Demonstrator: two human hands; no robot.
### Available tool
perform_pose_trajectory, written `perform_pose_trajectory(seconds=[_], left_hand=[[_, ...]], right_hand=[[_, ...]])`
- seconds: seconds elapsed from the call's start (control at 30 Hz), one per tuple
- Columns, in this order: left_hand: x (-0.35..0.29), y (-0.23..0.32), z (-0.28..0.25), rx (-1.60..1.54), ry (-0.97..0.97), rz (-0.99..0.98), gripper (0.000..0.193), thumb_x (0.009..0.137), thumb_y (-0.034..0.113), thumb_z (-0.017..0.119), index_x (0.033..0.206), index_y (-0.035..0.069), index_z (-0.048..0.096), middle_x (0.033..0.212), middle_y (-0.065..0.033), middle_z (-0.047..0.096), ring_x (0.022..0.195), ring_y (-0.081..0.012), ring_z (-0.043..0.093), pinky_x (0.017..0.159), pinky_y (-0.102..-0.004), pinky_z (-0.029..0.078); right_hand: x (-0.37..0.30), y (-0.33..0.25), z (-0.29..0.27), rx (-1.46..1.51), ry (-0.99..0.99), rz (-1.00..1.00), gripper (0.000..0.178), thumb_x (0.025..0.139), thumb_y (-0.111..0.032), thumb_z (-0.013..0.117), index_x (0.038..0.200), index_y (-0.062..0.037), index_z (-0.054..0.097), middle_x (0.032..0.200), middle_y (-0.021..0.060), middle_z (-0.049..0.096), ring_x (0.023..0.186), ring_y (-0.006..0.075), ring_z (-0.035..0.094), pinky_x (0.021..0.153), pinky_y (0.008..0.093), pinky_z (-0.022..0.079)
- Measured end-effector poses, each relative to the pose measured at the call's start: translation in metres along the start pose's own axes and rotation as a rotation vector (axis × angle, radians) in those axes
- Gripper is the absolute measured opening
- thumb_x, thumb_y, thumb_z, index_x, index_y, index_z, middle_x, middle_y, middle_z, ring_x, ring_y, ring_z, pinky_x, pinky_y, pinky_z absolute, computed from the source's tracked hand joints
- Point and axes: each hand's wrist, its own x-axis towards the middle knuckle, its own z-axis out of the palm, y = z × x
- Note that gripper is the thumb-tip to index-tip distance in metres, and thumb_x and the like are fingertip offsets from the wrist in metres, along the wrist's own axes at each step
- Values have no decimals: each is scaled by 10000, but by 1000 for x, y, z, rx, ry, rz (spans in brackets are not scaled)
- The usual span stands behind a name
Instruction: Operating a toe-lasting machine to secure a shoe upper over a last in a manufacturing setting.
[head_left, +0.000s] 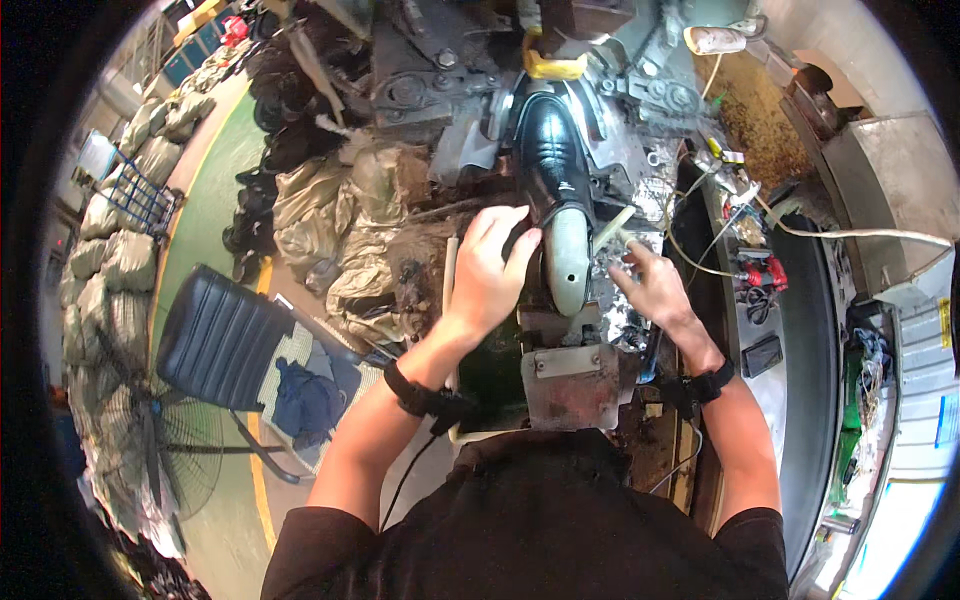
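A glossy black lace-up shoe upper (550, 150) sits in the machine at the centre, its toe pointing away from me. From its near end shows a pale grey-green shoe last (568, 260) with a dark hole in it. My left hand (490, 268) is just left of the last, thumb and fingers apart, holding nothing I can see. To the right of the last is my right hand (655, 288), slightly blurred, its fingers apart. A pale stick-like bar (613, 229) lies beside its fingertips; whether they touch it I cannot tell.
Metal machine plates (465, 150) flank the shoe, with a yellow part (553, 66) above its toe. Crumpled tan bags (365, 215) lie at left, near a black chair (222, 335) and a fan (185, 450). A red tool (763, 270) and cables are at right.
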Motion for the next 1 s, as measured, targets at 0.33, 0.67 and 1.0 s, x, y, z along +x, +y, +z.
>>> perform_pose_trajectory(seconds=[0.33,0.67,1.0], left_hand=[[29,-3,-30,221,-329,101,179,1020,194,585,1050,17,588,882,-172,656,829,-300,675,765,-404,522],[16,-11,-10,-78,36,-286,247,1046,168,606,1198,-18,665,938,-27,712,805,-109,654,767,-263,539],[-12,40,58,51,-28,-183,1075,714,53,827,1568,-1,178,1522,-252,327,1441,-387,338,1223,-458,271]], right_hand=[[-7,32,22,-94,37,-128,277,948,-279,667,1184,-146,723,870,191,742,848,400,717,798,481,571],[-20,25,22,-75,231,-275,191,943,-250,668,999,-79,733,807,182,716,774,406,701,685,478,560],[-17,31,22,29,364,-272,212,938,-216,678,1064,-57,741,746,225,677,699,414,684,646,476,540]])
